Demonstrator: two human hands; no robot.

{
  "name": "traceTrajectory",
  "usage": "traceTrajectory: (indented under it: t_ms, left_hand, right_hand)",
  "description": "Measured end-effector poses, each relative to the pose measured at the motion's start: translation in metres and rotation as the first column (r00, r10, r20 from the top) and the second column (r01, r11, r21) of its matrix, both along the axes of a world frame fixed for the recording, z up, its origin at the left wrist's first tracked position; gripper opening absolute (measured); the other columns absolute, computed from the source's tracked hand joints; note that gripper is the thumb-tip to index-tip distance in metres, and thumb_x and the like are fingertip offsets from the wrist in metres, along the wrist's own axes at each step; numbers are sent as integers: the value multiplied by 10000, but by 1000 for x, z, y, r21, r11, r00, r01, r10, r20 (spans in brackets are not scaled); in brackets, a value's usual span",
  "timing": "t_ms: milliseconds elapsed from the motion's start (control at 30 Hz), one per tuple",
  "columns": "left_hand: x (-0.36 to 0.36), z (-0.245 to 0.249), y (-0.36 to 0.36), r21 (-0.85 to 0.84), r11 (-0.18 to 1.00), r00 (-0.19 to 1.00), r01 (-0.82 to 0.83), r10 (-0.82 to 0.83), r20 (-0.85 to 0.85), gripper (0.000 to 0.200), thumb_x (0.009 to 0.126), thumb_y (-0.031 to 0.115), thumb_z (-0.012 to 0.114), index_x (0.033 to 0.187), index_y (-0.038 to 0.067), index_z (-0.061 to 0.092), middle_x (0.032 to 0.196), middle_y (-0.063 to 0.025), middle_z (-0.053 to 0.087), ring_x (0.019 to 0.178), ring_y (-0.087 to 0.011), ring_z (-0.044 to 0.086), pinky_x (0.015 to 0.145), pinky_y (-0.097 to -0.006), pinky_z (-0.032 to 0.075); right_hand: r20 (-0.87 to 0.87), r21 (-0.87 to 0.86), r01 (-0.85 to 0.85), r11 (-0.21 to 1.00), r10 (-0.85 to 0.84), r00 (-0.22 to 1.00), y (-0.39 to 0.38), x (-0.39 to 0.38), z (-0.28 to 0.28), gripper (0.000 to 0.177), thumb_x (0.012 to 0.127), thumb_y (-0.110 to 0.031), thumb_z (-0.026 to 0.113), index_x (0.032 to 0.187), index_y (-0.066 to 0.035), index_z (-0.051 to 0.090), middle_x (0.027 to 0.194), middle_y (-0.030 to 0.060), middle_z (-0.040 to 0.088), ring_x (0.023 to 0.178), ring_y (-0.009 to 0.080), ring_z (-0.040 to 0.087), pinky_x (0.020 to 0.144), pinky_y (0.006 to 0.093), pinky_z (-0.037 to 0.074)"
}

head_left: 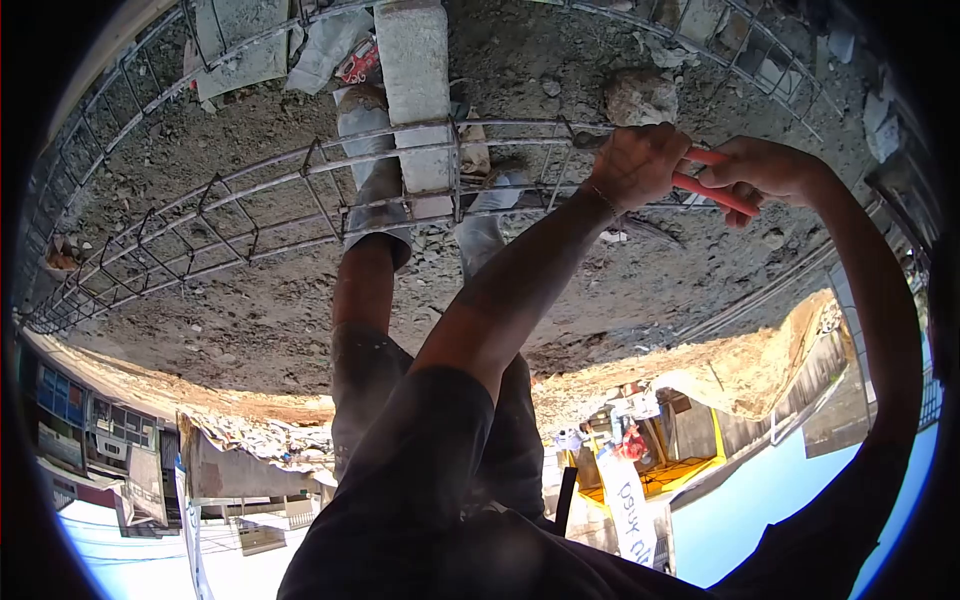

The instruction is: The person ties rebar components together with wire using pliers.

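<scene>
A steel rebar cage [250, 215] made of long bars and square stirrups stretches from the far left to beneath my hands. My left hand [635, 165] is closed at the cage's upper bars; what its fingers hold is hidden. Two red handles of a tool [715, 193] come out beside it. My right hand [765, 178] grips these handles, with its fingers bent round them. The tool's head cannot be seen.
My legs [368, 285] stand at the cage, near a pale concrete block [415, 80]. A rock [640, 98] lies above my left hand. Another curved rebar cage [745, 45] crosses the top. Rubble [290, 445], buildings and a yellow frame [690, 475] show lower down.
</scene>
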State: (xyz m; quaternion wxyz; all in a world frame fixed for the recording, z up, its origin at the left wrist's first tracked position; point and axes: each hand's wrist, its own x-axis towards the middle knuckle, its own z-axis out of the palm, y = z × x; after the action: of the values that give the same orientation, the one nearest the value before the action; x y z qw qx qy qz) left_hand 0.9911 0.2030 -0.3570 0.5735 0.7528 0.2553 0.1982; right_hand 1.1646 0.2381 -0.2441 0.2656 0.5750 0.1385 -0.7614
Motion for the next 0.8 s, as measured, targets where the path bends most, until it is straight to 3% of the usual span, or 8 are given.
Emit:
traceTrajectory:
  t_ms: [33,200,333,400,467,600,667,800]
  left_hand:
    - [-2,0,-1,60,998,1000,-14,14,11,150,699,148,639,790,84,538,660,-50,540,558,-220,585,469,-325,476]
    - [-10,-1,-10,118,993,990,1,-18,140,177,663,162,655,754,84,526,631,-28,510,553,-178,559,466,-312,468]
    - [-17,10,5,121,992,997,21,-31,76,172,653,211,659,689,82,550,630,-42,542,559,-197,563,522,-360,481]
    - [-9,16,17,108,991,994,81,-88,62,176,666,233,652,678,80,565,644,-55,568,580,-216,577,556,-376,487]
    - [0,15,29,-239,716,729,656,-683,-43,196,703,278,626,708,84,602,696,-83,616,657,-258,607,629,-382,495]
    - [-11,19,17,-36,769,756,639,-636,-154,151,697,264,638,738,121,611,698,-63,621,675,-238,618,615,-354,498]
    - [-20,20,3,-33,901,900,433,-434,-26,142,671,248,649,725,127,598,683,-48,611,654,-220,613,590,-341,493]
    - [-27,16,-6,44,992,980,118,-123,155,156,609,217,664,691,132,563,631,-21,567,594,-188,587,532,-304,478]
  right_hand:
    - [81,-165,506,846,-500,862,-9,2,2,421,795,-220,617,1069,61,466,860,158,597,636,245,648,606,356,559]
    - [110,-208,765,609,-763,637,-24,-27,21,416,822,-210,591,1115,42,437,833,177,597,801,267,647,570,320,562]
    - [49,-61,267,962,-264,963,-26,-44,19,257,800,-108,579,994,7,454,706,151,598,596,241,625,463,377,491]
    - [368,566,-641,518,537,759,-41,-59,27,255,762,-61,574,977,2,455,643,138,580,558,243,616,458,364,487]
    - [403,612,-657,440,542,738,-50,-63,27,318,736,-50,577,1024,0,451,619,145,570,559,274,614,467,359,489]
    - [489,560,-732,389,558,670,-61,-68,30,346,760,-94,582,1061,5,440,670,151,593,553,256,616,487,351,500]
    - [139,239,153,959,-189,972,-48,-53,30,342,798,-184,605,1038,17,466,720,129,598,561,190,601,489,312,502]
    - [299,-145,906,398,-855,423,-49,-68,37,299,825,-235,615,947,21,519,741,101,594,597,125,577,521,268,498]
